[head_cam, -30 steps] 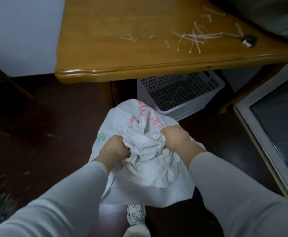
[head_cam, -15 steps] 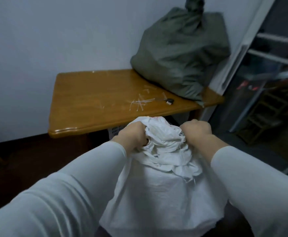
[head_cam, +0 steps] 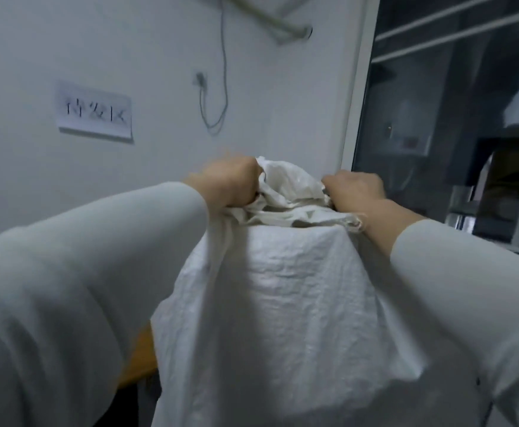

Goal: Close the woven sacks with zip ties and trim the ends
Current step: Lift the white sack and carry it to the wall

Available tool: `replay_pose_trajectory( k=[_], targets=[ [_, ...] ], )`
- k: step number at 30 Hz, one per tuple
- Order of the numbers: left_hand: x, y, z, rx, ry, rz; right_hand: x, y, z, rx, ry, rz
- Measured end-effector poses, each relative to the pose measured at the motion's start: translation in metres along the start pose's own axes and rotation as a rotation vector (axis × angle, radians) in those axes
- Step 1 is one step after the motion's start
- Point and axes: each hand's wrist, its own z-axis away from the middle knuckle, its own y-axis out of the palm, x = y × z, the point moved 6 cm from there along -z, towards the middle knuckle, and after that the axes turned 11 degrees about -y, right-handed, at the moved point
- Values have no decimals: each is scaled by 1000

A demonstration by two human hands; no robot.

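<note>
A white woven sack (head_cam: 282,303) hangs lifted high in front of me and fills the lower middle of the view. My left hand (head_cam: 230,186) grips the bunched sack mouth on its left side. My right hand (head_cam: 356,189) grips the same bunched mouth on its right side. Crumpled fabric bulges between the two fists. No zip tie shows on the sack.
A sliver of the wooden table (head_cam: 138,359) shows under my left sleeve. Behind stand a white wall with a paper sign (head_cam: 95,110) and a hanging cable (head_cam: 221,87). A glass door frame (head_cam: 356,87) is at the right.
Both hands have hoisted the sack from the floor to chest height. The view has swung up from the floor and table to the wall.
</note>
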Motion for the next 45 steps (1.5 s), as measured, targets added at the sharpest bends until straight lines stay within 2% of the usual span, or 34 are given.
replay_pose_trajectory(
  k=[3, 7, 17, 25, 31, 37, 45],
  targets=[
    [10, -57, -22, -104, 6, -22, -7, -49, -24, -130, 4, -2],
    [45, -106, -49, -200, 1, -77, 8, -92, -68, -198, 10, -43],
    [176, -140, -132, -337, -7, -276, 105, -116, -211, -315, -18, -166],
    [287, -125, -201, -331, -66, -400, 191, -92, -342, -375, -22, -279],
    [347, -102, -268, -370, -130, -490, 228, -70, -437, -439, -42, -309],
    [399, -62, -339, -415, -235, -548, 259, -29, -540, -516, -148, -384],
    [461, 9, -428, -346, -366, -598, 295, 38, -659, -491, -285, -403]
  ],
)
